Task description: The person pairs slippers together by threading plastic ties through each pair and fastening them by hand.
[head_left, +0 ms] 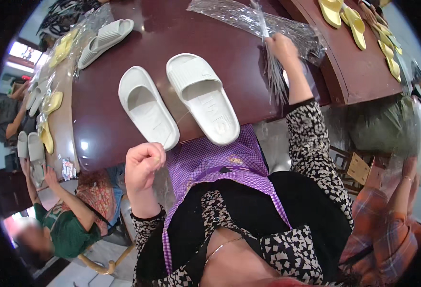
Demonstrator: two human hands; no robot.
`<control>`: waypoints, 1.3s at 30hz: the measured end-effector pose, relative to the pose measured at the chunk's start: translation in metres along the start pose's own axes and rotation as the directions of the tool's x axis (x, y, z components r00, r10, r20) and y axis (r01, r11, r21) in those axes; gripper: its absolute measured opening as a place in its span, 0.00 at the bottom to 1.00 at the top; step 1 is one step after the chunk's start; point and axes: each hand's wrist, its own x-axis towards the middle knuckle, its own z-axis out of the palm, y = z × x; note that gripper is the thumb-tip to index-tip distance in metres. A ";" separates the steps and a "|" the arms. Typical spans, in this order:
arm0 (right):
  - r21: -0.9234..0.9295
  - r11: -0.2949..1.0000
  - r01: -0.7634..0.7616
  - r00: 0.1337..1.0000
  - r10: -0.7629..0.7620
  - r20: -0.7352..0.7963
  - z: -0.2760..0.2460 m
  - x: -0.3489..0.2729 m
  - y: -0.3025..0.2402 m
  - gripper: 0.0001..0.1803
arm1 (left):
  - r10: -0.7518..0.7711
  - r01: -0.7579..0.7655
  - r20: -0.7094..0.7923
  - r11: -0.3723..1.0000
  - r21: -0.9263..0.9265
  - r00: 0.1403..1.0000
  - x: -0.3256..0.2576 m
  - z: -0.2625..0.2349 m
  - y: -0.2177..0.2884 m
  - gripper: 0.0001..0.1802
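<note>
Left hand (146, 160) curled closed, contents unclear | right hand (283, 48) pinching strands (273, 81) | clear plastic bag (306, 37) (looks flat)

slipper pair (205, 103): on table (100, 122) | strips (274, 81): right | plastic wrap (229, 13): behind-right

Pale-grey open-toe slide (152, 115) at left and its matching pale-grey mate (213, 107) looked like moulded foam or rubber, matt, ribbed on the straps. Dark red-brown tabletop (103, 112) was smooth, glossy, lamp-reflecting. Crinkled clear film (234, 13) was shiny plastic. Bundle of thin grey strips (276, 81) looked plastic, slightly shiny. Purple checked apron (203, 160) was matt cloth; black-and-white patterned sleeve (308, 136), soft fabric.
</note>
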 end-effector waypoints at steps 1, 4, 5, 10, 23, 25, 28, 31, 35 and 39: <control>0.010 1.000 0.026 0.999 -0.026 0.034 -0.009 -0.003 -0.010 0.18 | -0.013 0.013 -0.030 1.000 -0.016 0.999 0.000 -0.002 0.000 0.06; 0.310 0.889 0.337 0.941 -0.307 -0.143 -0.052 -0.039 -0.057 0.12 | -0.029 0.034 -0.117 0.999 0.037 0.993 0.003 0.002 -0.003 0.06; 0.480 0.778 0.406 0.912 -0.381 -0.153 -0.072 -0.062 -0.079 0.10 | -0.047 0.056 -0.137 0.996 0.062 0.989 0.007 0.006 -0.004 0.06; 0.559 0.368 0.743 0.568 -0.789 -0.236 -0.085 -0.136 -0.132 0.13 | -0.080 0.086 -0.083 0.993 0.075 0.993 0.031 0.035 0.003 0.08; 0.707 0.329 0.626 0.636 -0.741 -0.218 -0.096 -0.146 -0.132 0.07 | 0.243 -0.230 -0.199 0.969 0.085 0.949 0.093 0.052 -0.029 0.07; 0.823 0.304 0.480 0.691 -0.710 -0.140 -0.106 -0.149 -0.127 0.07 | 0.203 -0.188 -0.078 0.969 0.162 0.976 0.107 0.051 -0.044 0.08; 0.860 0.289 0.421 0.745 -0.651 -0.146 -0.116 -0.145 -0.108 0.04 | 0.179 -0.182 0.040 0.925 0.333 0.983 0.110 0.050 -0.053 0.09; 0.962 0.111 0.249 0.837 -0.524 -0.156 -0.121 -0.144 -0.092 0.03 | 0.238 -0.230 0.049 0.835 0.500 0.970 0.105 0.058 -0.047 0.08; 0.995 0.005 -0.100 0.869 -0.487 0.090 -0.128 -0.149 -0.079 0.06 | 0.652 -0.606 0.333 0.247 0.756 0.681 0.078 0.063 -0.032 0.10; 0.745 0.468 -0.475 0.621 -0.422 0.661 -0.109 -0.163 -0.105 0.06 | 0.565 -0.523 0.391 0.086 0.848 0.726 0.039 0.050 -0.035 0.11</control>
